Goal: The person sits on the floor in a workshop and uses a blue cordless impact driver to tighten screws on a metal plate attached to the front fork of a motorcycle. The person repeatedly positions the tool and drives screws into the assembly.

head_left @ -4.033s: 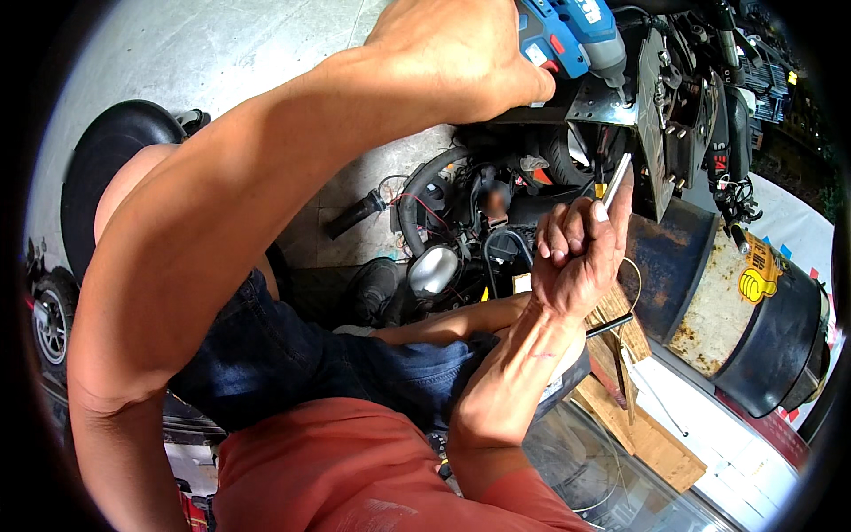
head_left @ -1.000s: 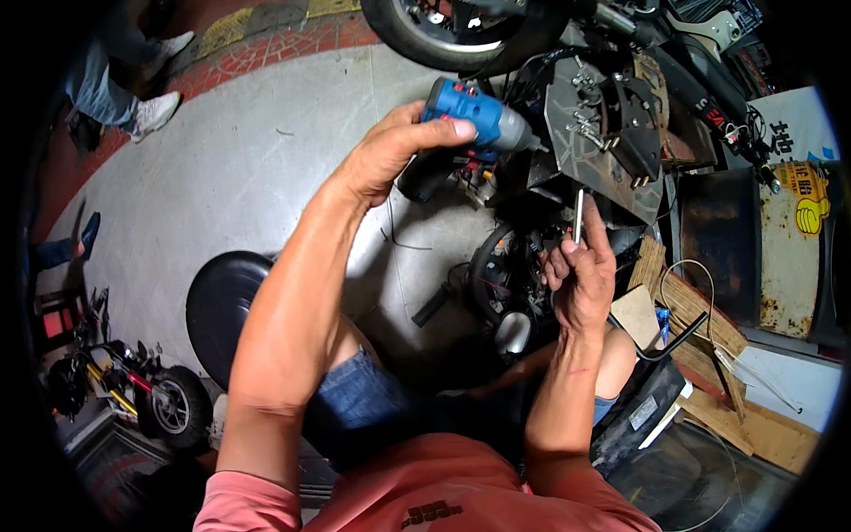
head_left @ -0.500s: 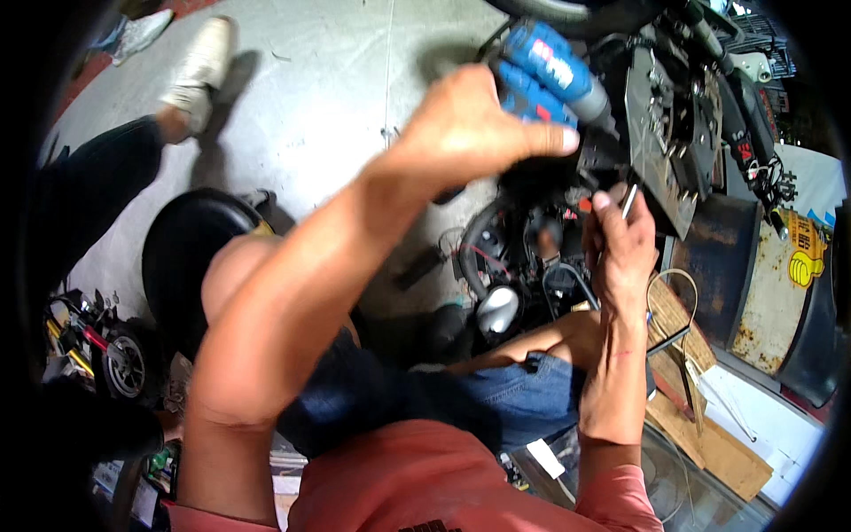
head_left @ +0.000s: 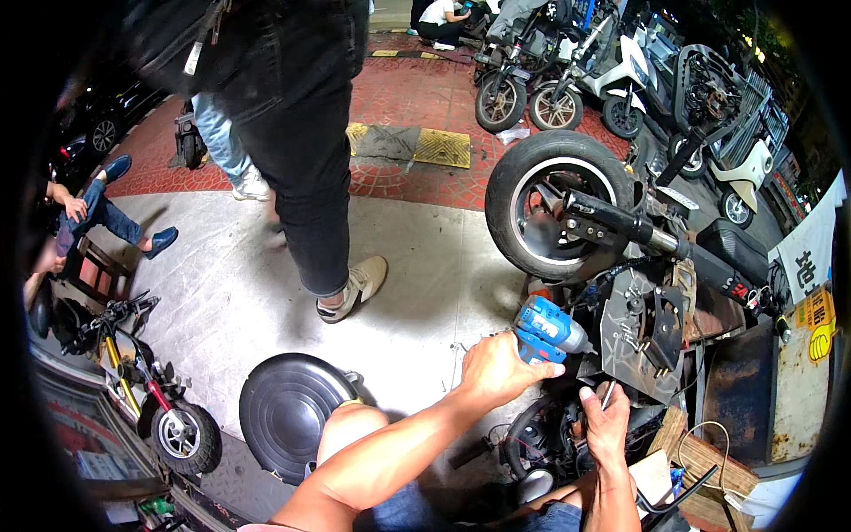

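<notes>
My left hand point(head_left: 498, 376) is wrapped round a blue cordless power driver point(head_left: 553, 324), the thumb lying along its lower part. The driver's nose points right, toward a dark metal plate point(head_left: 640, 341) on the underside of an overturned scooter. Below that plate, my right hand point(head_left: 606, 420) is closed on a thin silvery metal rod point(head_left: 608, 395), which sticks up between thumb and fingers. Its far end is too small to tell. Beneath both hands lie dark scooter parts and cables point(head_left: 539, 443), partly covered by my arms.
The scooter's wheel point(head_left: 560, 204) rises beyond the driver. A round black stool-like disc point(head_left: 297, 417) sits by my left knee. A person in black trousers point(head_left: 306, 177) stands ahead. A small bike point(head_left: 168, 417) is at left; wooden boards point(head_left: 709, 457) lie at right. Parked scooters point(head_left: 554, 102) line the back.
The view has tilted up, showing the wheel and street. Both hands keep their hold on the driver and the rod. The standing person shows closer to the middle.
</notes>
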Action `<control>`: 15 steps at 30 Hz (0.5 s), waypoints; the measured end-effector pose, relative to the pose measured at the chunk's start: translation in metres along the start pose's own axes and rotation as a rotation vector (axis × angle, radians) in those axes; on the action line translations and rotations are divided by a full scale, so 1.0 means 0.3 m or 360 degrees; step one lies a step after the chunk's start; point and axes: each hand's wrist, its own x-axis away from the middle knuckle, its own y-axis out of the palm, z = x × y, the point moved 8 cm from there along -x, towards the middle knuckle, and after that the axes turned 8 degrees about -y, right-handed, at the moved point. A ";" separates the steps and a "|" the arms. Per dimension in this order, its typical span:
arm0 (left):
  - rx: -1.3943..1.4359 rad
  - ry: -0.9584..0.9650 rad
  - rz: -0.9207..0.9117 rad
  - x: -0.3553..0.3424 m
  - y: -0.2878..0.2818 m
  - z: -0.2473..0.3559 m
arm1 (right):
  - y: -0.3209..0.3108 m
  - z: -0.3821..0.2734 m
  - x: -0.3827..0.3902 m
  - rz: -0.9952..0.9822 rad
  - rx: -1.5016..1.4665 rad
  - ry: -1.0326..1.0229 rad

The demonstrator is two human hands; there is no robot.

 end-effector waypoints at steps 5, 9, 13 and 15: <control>-0.0064 -0.0025 -0.0028 0.024 -0.009 0.020 | 0.017 -0.047 -0.002 -0.0063 -0.0164 -0.0003; -0.0133 -0.0001 0.0026 0.050 -0.037 0.067 | 0.029 -0.009 -0.008 -0.0077 -0.0465 0.0089; 0.0021 0.0193 0.0069 0.046 -0.026 0.068 | 0.040 0.030 -0.036 0.0049 -0.0668 0.0381; -0.0089 0.0072 0.0112 0.044 -0.026 0.058 | 0.042 0.031 -0.047 0.0030 -0.0512 0.0433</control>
